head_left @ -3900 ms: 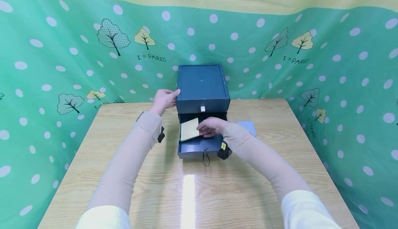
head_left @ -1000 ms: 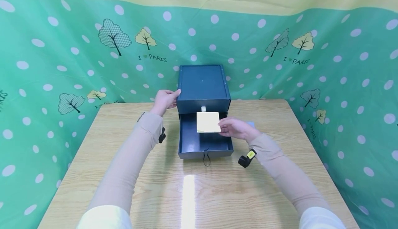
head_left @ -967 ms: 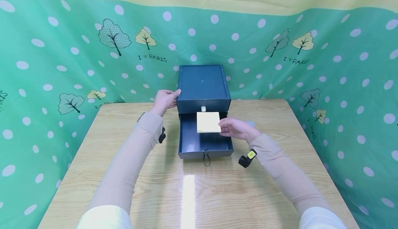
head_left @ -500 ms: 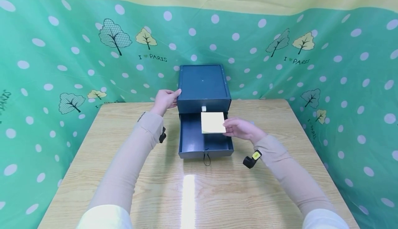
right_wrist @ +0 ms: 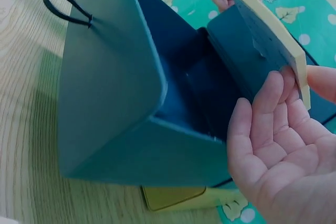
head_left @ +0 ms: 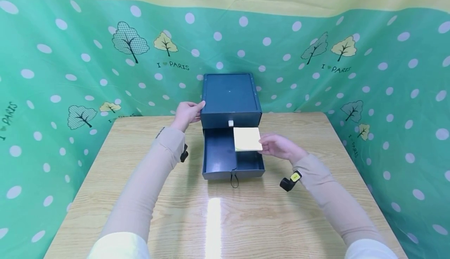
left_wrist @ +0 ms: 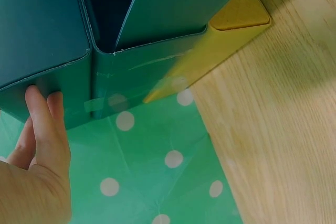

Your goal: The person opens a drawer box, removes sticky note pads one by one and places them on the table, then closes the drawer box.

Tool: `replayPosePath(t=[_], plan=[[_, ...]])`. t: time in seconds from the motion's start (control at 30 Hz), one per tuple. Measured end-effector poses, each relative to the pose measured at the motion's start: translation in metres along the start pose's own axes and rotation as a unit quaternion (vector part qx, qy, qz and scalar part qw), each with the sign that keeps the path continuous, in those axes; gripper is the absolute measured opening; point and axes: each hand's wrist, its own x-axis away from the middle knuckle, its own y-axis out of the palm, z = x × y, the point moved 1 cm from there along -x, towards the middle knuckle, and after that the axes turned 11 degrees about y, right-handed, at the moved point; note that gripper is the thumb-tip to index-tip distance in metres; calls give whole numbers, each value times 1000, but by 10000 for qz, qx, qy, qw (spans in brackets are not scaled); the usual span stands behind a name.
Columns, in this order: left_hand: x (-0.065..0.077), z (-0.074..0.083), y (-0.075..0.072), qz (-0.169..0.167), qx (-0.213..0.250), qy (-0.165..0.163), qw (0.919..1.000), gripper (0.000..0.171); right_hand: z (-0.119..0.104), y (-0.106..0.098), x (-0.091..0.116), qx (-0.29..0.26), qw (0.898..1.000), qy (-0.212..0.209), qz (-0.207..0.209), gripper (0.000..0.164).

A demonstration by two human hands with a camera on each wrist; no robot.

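Note:
My right hand (head_left: 279,145) pinches a pale yellow pad of sticky notes (head_left: 247,138) by its right edge. In the right wrist view the pad (right_wrist: 275,35) is between thumb and fingers, above the pulled-out lower drawer (head_left: 219,161) of a dark blue drawer box (head_left: 230,93). The upper drawer is pushed in. At the box's left side, my left hand (head_left: 188,113) rests against the upper section. Straight fingers (left_wrist: 44,114) touch that side in the left wrist view.
A black loop (head_left: 234,181) hangs from the lower drawer's front; a white tab (head_left: 230,123) sticks out above. Under the blue sections is a yellow part (left_wrist: 241,11). Wooden table (head_left: 175,212) surrounds the box. Green dotted cloth (head_left: 281,48) hangs behind and at both sides.
The pad, earlier low in the drawer at its left, is now raised and carried rightward in my right hand. My left hand has stayed at the box. The light blue item on the right is now hidden.

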Motion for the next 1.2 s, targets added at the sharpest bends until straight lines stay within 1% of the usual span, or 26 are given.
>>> replayPosePath(t=[0.1, 0.27, 0.43, 0.53, 0.77, 0.97, 1.1, 1.2], plan=[[1, 1, 0, 39, 4, 10, 10000, 58, 2, -5, 2, -22, 10000, -22, -21, 46], [3, 1, -1, 59, -3, 27, 10000, 56, 4, -14, 6, -13, 10000, -35, 5, 44], [-1, -3, -2, 0, -18, 27, 10000, 55, 6, -23, 10, 0, 10000, 0, 45, 41], [0, -3, -3, 4, -13, 39, 10000, 55, 9, -29, 12, 44, 10000, 22, 79, 39], [1, -2, -2, 20, 33, 51, 10000, 54, 18, -45, 15, -47, 9996, 105, 264, 35], [0, -1, -1, -4, 33, 70, 10000, 55, 26, -57, 17, -280, 9994, 108, 199, 34], [0, -2, -1, -1, 41, 72, 10000, 54, 32, -64, 18, -248, 9995, 116, 165, 35], [0, -2, 0, -2, 59, 56, 10000, 54, 37, -70, 18, -220, 9993, 168, 253, 34]])
